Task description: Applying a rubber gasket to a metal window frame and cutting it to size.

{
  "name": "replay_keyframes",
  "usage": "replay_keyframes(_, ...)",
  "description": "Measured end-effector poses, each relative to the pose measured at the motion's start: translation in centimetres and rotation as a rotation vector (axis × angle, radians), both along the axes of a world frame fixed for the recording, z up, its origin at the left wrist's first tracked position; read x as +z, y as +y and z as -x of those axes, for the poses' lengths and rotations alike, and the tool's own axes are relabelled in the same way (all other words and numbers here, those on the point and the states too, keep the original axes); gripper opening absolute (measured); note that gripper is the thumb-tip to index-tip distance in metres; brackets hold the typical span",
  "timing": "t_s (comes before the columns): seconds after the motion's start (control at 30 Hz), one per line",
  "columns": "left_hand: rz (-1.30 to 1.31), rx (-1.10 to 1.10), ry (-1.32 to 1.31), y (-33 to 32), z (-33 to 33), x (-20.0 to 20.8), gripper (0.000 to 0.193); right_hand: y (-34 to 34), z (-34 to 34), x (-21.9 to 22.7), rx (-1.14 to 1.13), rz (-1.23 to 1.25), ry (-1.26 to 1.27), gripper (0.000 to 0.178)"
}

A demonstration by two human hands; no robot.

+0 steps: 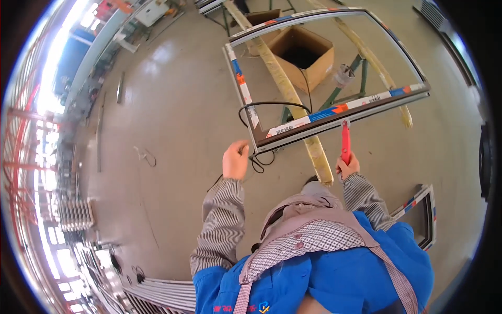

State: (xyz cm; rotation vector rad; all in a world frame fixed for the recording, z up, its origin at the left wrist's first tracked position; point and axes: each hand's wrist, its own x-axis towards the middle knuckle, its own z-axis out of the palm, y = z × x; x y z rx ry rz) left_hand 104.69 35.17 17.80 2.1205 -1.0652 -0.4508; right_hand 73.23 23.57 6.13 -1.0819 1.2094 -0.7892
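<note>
Head view: left hand (pixel 236 159) at the near left corner of a rectangular window frame (pixel 251 107), fingers curled and closed on a black cord-like strip (pixel 272 103) that loops up along the frame's left rail and arcs back inside the opening; exact grip on the strip partly hidden by the knuckles. Right hand (pixel 347 166) just below the frame's near rail, fingers wrapped round the lower end of a red-handled tool (pixel 345 141), tool upright, its tip touching the near rail (pixel 345 109) right of centre. Frame lying flat, raised above the floor (pixel 172 110) on a stand with green legs (pixel 361 68) and pale wooden bars (pixel 293 99) crossing beneath it. Frame rails covered in white protective film with blue and orange patches. Open cardboard box (pixel 303 55) on the floor, visible through the frame opening. Second, smaller frame (pixel 424 209) on the floor at the person's right side. Stacked metal profiles (pixel 157 293) at lower left.
</note>
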Motion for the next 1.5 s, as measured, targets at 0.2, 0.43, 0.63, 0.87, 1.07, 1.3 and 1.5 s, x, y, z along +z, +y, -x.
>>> replay_keyframes(0.2, -0.053, -0.284, -0.367, -9.8, -1.6, -0.6, 0.027, 2.5, 0.8, -2.3, -0.182, -0.007, 0.064, 0.012)
replay_keyframes(0.43, -0.185, -0.587, -0.493, -14.9, -3.8, -3.4, 0.032, 3.3, -2.7, -1.9, -0.386, -0.047, 0.076, 0.013)
replay_keyframes(0.63, -0.28, -0.746, -0.638, -19.2, -5.5, -5.0, 0.028, 4.6, -5.7, 0.3, -0.467, -0.021, 0.048, 0.012)
replay_keyframes(0.87, -0.155, -0.883, -0.355, -23.2, -11.6, -0.6, 0.033, 10.3, -7.2, -1.2, -0.742, -0.061, 0.084, 0.027)
replay_keyframes(1.07, 0.543, -0.515, -1.007, -27.8, -44.4, -0.9, 0.019, 14.2, -14.7, -0.1, -1.016, -0.1, 0.073, 0.025)
replay_keyframes(1.3, 0.27, -0.192, -0.406, -9.8, -68.4, -12.1, 0.028, 9.8, -25.5, 3.6, -0.615, 0.542, 0.837, 0.022)
replay_keyframes(1.5, -0.02, 0.144, 0.148, 2.8, -62.1, -22.1, 0.038, 3.7, -30.3, 6.9, -0.112, 0.627, 1.113, 0.027)
